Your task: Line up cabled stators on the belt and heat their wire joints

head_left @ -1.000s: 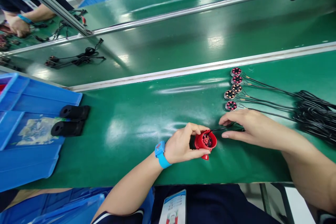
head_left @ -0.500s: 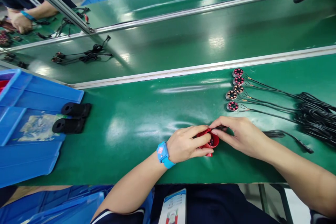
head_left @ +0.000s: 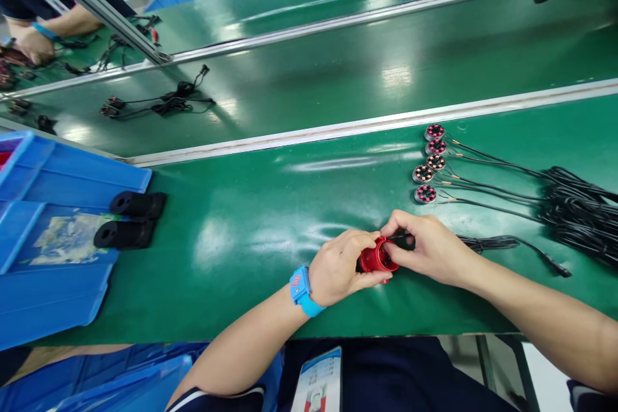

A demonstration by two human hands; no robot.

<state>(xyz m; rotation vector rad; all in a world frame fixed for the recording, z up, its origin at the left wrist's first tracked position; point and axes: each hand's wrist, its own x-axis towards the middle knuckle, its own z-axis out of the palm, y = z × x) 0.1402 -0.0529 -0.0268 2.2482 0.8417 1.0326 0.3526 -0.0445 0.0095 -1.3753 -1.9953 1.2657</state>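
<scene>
My left hand (head_left: 340, 266), with a blue wrist strap, is wrapped round a small red cup-shaped housing (head_left: 375, 259) on the green bench mat. My right hand (head_left: 427, 246) meets it from the right, its fingertips pinched at the housing's rim on a thin black wire (head_left: 502, 244) that trails off to the right. What sits inside the housing is hidden by my fingers.
Several round coil parts (head_left: 425, 194) with black leads lie in a column beyond my right hand, their cables bundled (head_left: 574, 206) at the right. Two black blocks (head_left: 126, 234) rest by blue bins (head_left: 58, 238) at the left. Another person's hand (head_left: 33, 45) works at the far left.
My right hand moved left from flat on the mat to the housing and pinched at its rim. My left hand closed further round the housing. The black wire now lies stretched to the right.
</scene>
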